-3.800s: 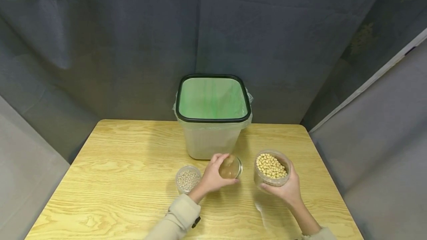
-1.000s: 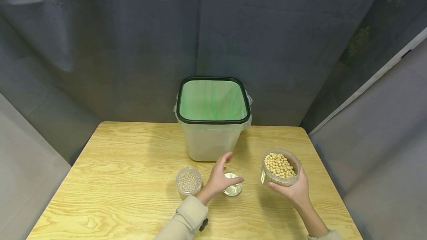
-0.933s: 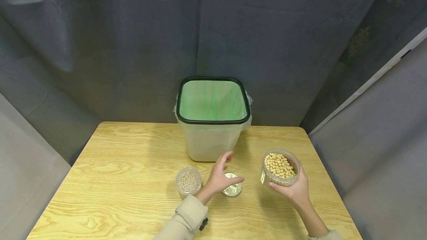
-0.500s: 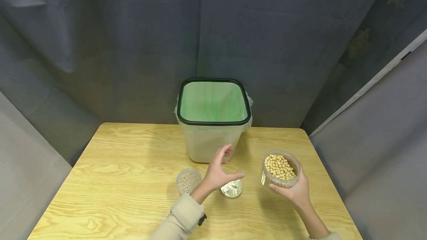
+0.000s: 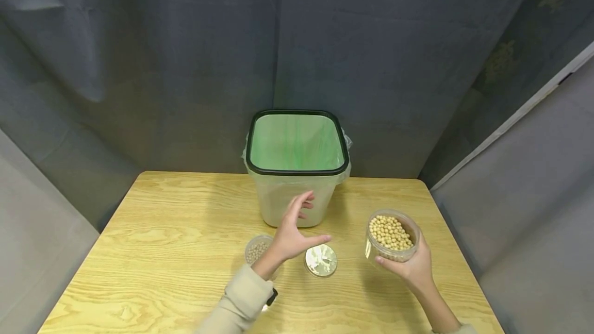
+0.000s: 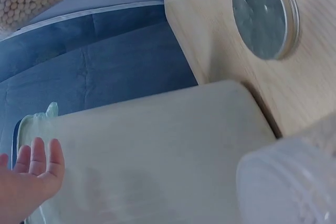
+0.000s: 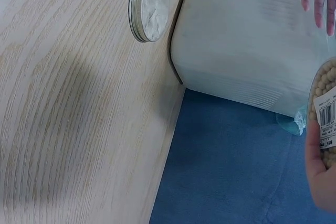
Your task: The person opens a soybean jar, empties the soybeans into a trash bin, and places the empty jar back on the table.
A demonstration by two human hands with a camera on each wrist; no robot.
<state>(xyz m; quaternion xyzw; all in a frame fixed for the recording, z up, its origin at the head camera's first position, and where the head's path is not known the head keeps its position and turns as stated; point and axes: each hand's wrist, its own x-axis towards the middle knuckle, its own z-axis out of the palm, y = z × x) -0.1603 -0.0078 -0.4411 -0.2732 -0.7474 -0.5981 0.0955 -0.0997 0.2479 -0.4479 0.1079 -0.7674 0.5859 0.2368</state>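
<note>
My right hand [image 5: 413,264] grips a clear jar [image 5: 369,247] of round yellow beans, uncapped and held above the table. In the right wrist view, a barcode label [image 7: 326,114] shows on this jar beside the thumb. Holding nothing, my left hand [image 5: 291,233] hovers in front of the bin, thumb spread away from the loosely bent fingers. Just below its thumb, a round metal lid [image 5: 321,260] with a shiny face lies on the table. A second jar [image 5: 262,236], with paler beans, stands left of the lid, partly hidden by my left wrist.
A pale bin [image 5: 283,200] with a black rim and a green-tinted liner stands at the table's back edge. The wooden table [image 5: 153,251] stretches left and right of the hands. Dark cloth [image 5: 195,66] hangs behind it.
Earlier my left hand held the lid; it now lies on the table, released. Since then that hand has lifted and moved left, away from the lid. The right hand's jar has shifted slightly right.
</note>
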